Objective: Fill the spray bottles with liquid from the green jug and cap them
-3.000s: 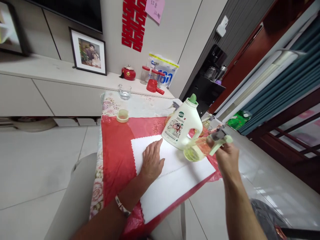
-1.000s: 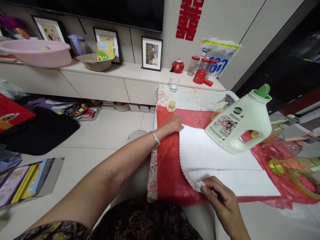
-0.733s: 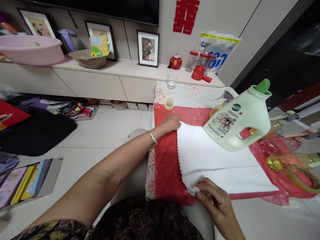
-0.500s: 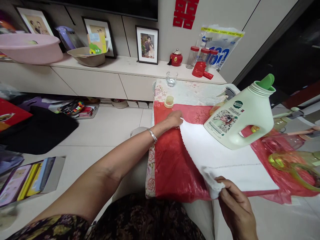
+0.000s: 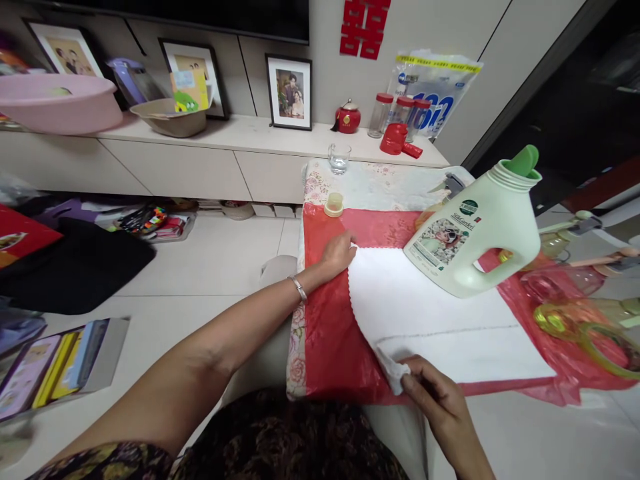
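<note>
A white cloth (image 5: 430, 313) with a scalloped edge and a grey line lies over the red plastic sheet (image 5: 327, 333) on the table. My left hand (image 5: 338, 255), with a bracelet at the wrist, pinches the cloth's far left corner. The near left corner is gathered between the thumb and fingers of my right hand (image 5: 433, 387), slightly lifted. On the cloth's far part stands a pale green detergent jug (image 5: 475, 230) with a green spout. A yellowish cap (image 5: 334, 205) sits beyond my left hand.
A glass mug (image 5: 339, 159) stands at the table's far edge. Several spray bottles (image 5: 575, 230) and a roll of yellow tape (image 5: 607, 350) are on the right. Behind is a low cabinet (image 5: 280, 143) with picture frames, jars and basins.
My right hand has moved left with the near corner of the cloth, which lies flatter now. My left hand has shifted slightly left and nearer, still on the far corner.
</note>
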`<act>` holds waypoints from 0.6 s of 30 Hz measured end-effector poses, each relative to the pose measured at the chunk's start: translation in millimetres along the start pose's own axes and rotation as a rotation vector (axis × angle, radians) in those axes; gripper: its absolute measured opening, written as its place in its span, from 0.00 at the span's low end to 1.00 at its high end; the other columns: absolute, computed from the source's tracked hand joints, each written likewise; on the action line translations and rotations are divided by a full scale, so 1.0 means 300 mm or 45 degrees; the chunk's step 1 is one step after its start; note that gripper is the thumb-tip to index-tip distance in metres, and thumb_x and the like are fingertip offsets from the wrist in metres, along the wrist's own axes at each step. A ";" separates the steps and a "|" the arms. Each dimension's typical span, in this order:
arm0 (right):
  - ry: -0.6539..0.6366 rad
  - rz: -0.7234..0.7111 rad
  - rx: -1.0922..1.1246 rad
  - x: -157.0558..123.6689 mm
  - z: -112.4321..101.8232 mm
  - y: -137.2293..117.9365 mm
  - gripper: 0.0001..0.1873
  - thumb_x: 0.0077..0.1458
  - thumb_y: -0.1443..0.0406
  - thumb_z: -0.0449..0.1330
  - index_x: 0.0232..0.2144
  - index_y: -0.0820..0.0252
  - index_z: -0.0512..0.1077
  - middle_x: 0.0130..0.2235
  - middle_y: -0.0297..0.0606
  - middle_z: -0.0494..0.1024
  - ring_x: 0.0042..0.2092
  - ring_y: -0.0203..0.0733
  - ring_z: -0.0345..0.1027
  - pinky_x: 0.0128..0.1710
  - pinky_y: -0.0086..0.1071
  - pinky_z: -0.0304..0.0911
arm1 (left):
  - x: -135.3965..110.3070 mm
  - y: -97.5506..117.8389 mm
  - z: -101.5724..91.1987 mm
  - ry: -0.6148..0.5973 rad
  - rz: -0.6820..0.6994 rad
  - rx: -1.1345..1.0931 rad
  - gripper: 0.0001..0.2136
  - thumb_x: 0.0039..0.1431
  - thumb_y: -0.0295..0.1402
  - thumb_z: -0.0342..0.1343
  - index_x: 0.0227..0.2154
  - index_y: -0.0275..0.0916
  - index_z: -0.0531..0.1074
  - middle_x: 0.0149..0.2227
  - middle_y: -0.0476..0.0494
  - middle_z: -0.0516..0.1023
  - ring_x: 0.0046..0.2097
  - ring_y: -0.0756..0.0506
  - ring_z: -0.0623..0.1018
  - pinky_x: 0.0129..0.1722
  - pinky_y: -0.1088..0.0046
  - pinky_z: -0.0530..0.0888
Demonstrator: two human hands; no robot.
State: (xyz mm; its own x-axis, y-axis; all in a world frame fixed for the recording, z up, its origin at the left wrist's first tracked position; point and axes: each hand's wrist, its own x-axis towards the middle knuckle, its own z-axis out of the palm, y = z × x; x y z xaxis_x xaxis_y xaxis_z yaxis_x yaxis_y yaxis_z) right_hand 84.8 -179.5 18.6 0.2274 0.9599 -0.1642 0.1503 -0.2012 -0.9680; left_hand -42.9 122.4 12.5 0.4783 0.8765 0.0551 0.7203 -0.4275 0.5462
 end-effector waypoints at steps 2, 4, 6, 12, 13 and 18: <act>-0.081 -0.080 -0.149 0.007 0.010 -0.031 0.16 0.62 0.53 0.60 0.30 0.59 0.74 0.29 0.34 0.70 0.33 0.35 0.64 0.32 0.25 0.61 | -0.006 -0.018 0.006 0.004 0.045 0.041 0.14 0.62 0.25 0.51 0.49 0.37 0.72 0.42 0.42 0.80 0.45 0.44 0.78 0.47 0.69 0.73; -0.189 -0.189 -0.241 0.012 0.013 -0.055 0.15 0.65 0.55 0.57 0.32 0.57 0.74 0.32 0.34 0.73 0.35 0.35 0.68 0.35 0.25 0.63 | -0.012 -0.022 -0.002 0.011 0.096 0.088 0.14 0.64 0.27 0.49 0.50 0.38 0.72 0.46 0.42 0.79 0.48 0.43 0.78 0.50 0.68 0.72; -0.293 -0.310 -0.355 0.013 0.010 -0.061 0.11 0.67 0.59 0.55 0.37 0.54 0.75 0.37 0.32 0.76 0.39 0.34 0.71 0.39 0.24 0.66 | -0.028 -0.017 -0.012 0.008 0.131 0.149 0.14 0.65 0.28 0.48 0.50 0.38 0.72 0.49 0.39 0.78 0.52 0.41 0.76 0.53 0.65 0.71; 0.066 -0.752 -0.882 0.044 0.043 0.006 0.18 0.67 0.67 0.53 0.57 0.51 0.68 0.54 0.37 0.74 0.54 0.39 0.69 0.51 0.31 0.67 | -0.143 -0.050 -0.001 0.021 0.108 0.396 0.26 0.67 0.35 0.48 0.64 0.26 0.60 0.69 0.26 0.58 0.72 0.30 0.53 0.69 0.48 0.53; 0.112 -0.809 -1.003 0.056 0.064 0.017 0.21 0.66 0.67 0.52 0.60 0.53 0.65 0.59 0.40 0.70 0.58 0.43 0.65 0.55 0.37 0.65 | -0.162 -0.062 0.005 0.000 0.086 0.449 0.30 0.68 0.40 0.48 0.65 0.24 0.56 0.70 0.26 0.55 0.72 0.29 0.50 0.70 0.48 0.51; 0.035 -0.936 -1.507 0.108 0.192 0.049 0.38 0.55 0.69 0.52 0.68 0.59 0.55 0.70 0.43 0.52 0.69 0.55 0.46 0.66 0.59 0.39 | -0.198 -0.096 0.019 -0.100 0.028 0.550 0.37 0.68 0.50 0.42 0.69 0.25 0.49 0.73 0.29 0.48 0.73 0.32 0.49 0.70 0.50 0.50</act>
State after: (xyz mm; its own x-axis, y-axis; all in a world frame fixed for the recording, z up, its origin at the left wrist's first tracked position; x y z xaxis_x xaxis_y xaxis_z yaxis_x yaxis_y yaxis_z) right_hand 38.9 -140.0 -11.8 -0.2409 0.9152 0.3231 0.9542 0.2842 -0.0937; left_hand -89.1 81.4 -11.3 0.5205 0.8538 -0.0098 0.8456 -0.5138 0.1449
